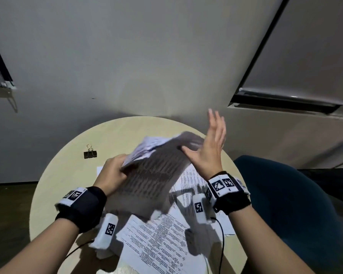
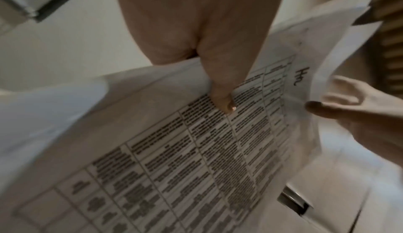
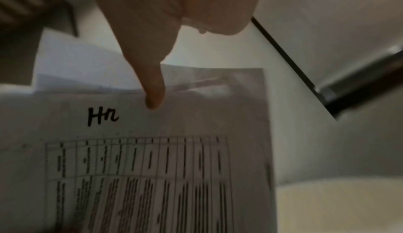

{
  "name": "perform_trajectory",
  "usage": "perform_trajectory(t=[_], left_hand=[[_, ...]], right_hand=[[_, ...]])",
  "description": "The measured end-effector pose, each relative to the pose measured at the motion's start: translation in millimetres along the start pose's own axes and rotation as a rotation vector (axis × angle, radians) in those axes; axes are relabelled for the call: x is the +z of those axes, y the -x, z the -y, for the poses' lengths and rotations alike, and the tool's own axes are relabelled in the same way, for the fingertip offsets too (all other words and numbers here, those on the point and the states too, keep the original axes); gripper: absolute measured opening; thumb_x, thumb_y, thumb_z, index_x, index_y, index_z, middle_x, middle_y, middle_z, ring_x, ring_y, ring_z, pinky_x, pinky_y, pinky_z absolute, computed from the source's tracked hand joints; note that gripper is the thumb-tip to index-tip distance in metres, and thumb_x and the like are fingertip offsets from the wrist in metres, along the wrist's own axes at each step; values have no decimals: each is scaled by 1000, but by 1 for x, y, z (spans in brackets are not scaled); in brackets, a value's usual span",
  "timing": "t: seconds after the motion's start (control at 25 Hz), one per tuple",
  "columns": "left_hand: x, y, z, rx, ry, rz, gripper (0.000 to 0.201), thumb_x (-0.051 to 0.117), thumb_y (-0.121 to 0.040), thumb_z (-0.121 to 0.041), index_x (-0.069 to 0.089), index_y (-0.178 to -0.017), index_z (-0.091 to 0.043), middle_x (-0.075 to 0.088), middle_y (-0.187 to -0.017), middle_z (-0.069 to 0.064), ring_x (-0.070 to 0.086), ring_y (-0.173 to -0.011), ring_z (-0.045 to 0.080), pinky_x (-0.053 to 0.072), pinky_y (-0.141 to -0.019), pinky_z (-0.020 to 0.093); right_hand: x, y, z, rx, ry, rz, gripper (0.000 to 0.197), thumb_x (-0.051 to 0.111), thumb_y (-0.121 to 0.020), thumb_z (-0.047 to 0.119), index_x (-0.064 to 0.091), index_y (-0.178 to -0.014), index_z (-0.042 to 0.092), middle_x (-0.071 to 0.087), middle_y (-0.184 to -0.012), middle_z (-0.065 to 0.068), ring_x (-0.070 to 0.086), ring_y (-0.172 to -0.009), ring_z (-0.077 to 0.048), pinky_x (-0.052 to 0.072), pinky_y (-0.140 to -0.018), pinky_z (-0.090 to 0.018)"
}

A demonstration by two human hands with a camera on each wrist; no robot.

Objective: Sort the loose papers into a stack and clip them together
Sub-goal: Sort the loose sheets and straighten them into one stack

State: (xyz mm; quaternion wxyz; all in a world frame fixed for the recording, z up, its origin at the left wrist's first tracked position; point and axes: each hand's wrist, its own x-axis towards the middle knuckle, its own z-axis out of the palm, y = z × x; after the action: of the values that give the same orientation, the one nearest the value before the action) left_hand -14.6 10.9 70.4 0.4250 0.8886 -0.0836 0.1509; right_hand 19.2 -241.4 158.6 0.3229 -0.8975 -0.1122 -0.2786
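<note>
Clearly still gathering: the left hand (image 1: 112, 173) grips a sheaf of printed white papers (image 1: 156, 171) raised above the round pale wooden table (image 1: 48, 194), the right hand (image 1: 208, 149) splayed, thumb touching its far edge. More printed sheets (image 1: 162, 244) lie beneath. Next, probably squaring edges; the black binder clip (image 1: 90, 154) waits left of the sheaf.

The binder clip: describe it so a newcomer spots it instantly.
Start at the round pale wooden table. Toward its far left edge sits a small black binder clip with wire handles, alone on bare wood, apart from the printed paper sheets.
</note>
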Motion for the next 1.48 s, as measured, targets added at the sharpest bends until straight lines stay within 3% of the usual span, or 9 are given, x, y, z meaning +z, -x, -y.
perform_trajectory(t=[0.16, 0.32, 0.44, 0.6, 0.8, 0.96, 1.08, 1.2, 1.48], left_hand=[[-16, -10, -14, 179, -160, 63, 20, 68, -78, 3, 66, -76, -16, 57, -69, -2, 57, -68, 20, 45, -61, 35], [-30, -2, -14, 121, -68, -139, 18, 75, -76, -9, 70, -90, -19, 66, -87, 1, 57, -83, 11, 43, -74, 29], [-35, 20, 8, -253, 43, -434, 77, 84, -69, -21, 45, -136, -20, 39, -137, 13, 36, -128, 19, 26, -108, 24], [-22, 58, 54, -778, 348, -187, 120, 85, -65, -33, 1, -151, -27, 12, -158, 12, 22, -144, 27, 22, -117, 44], [-9, 58, 80, -725, 437, -125, 81, 86, -62, -36, 45, -129, -15, 56, -126, 5, 52, -119, 26, 41, -104, 45], [-13, 51, 71, -594, 433, -186, 34, 67, -84, 1, 55, -112, -13, 66, -99, 8, 62, -90, 28, 50, -75, 40], [-16, 50, 69, -561, 451, -163, 35, 61, -85, 8, 54, -117, -4, 65, -101, 11, 58, -87, 26, 52, -80, 44], [-10, 59, 80, -583, 479, -57, 39, 63, -81, 14, 56, -118, 2, 67, -106, 15, 67, -85, 10, 56, -70, 13], [-2, 63, 80, -632, 528, 9, 43, 68, -78, 10, 58, -118, -3, 68, -100, 7, 62, -87, 13, 53, -67, 8]], right_hand=[[-12, -8, 3, -54, -182, 451, 23, 77, -78, 18, 75, -101, 18, 75, -100, 0, 68, -96, -7, 52, -89, -33], [-14, 5, -1, -25, -314, 417, 16, 70, -83, 15, 77, -89, 28, 77, -89, 1, 66, -80, 2, 52, -70, -25], [-13, 22, -6, 300, -661, 240, 29, 69, -84, 4, 79, -82, 31, 72, -85, 1, 60, -72, -5, 51, -65, -25], [-4, 54, -33, 501, -783, 152, 35, 67, -81, -7, 74, -97, 23, 74, -91, 3, 67, -79, -5, 55, -71, -21], [22, 91, -61, 727, -739, 159, 15, 69, -83, 2, 72, -95, 10, 76, -85, 6, 70, -78, -4, 55, -74, -24], [20, 108, -85, 781, -538, 278, 33, 79, -73, 30, 59, -64, 6, 61, -56, 1, 52, -50, -13, 42, -56, -28], [19, 111, -96, 844, -548, 327, 24, 79, -77, 19, 62, -66, 6, 62, -54, 4, 58, -52, -11, 49, -52, -22], [21, 112, -106, 894, -565, 460, 35, 92, -57, 29, 73, -76, 6, 75, -74, -8, 72, -71, -20, 60, -65, -33], [9, 109, -97, 834, -832, 513, 35, 60, -77, -25, 67, -98, 2, 74, -66, 3, 70, -65, -11, 53, -53, -18]])
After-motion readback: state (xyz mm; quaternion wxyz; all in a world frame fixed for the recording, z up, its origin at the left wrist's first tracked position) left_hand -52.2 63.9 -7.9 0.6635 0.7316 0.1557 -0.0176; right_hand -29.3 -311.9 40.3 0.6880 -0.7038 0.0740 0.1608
